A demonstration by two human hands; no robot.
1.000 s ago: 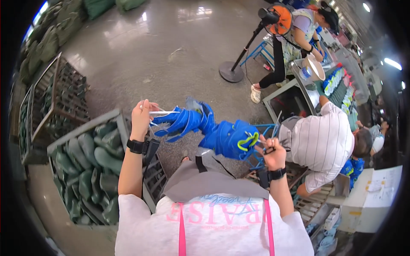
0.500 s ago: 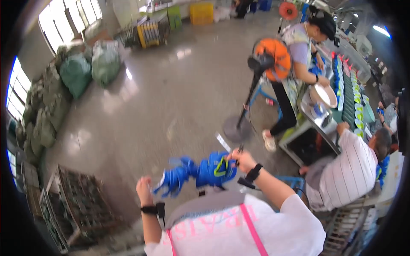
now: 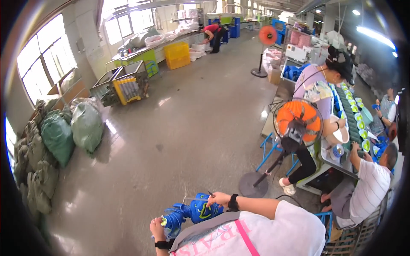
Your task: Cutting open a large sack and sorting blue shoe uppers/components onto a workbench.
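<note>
In front of my body hangs a cluster of blue pieces with lime trim, which look like shoe uppers joined in a row. My left hand is closed on the left end of these blue pieces, where a bit of lime shows at the fingertips. At the other end, my right hand is closed round a slim dark tool, with its fingers against the lime-trimmed piece. Whether the tool is a pair of thread snips is too small to tell.
An orange standing fan stands ahead on the right. Past it, one person and another in a striped shirt sit by a conveyor bearing blue and lime pieces. Green sacks line the left wall, near a yellow-sided metal cart.
The view has tilted up and shows more of the room ahead. Both hands sit lower in the picture, closer together, still holding the blue pieces. The seated person's arm has moved by the conveyor.
</note>
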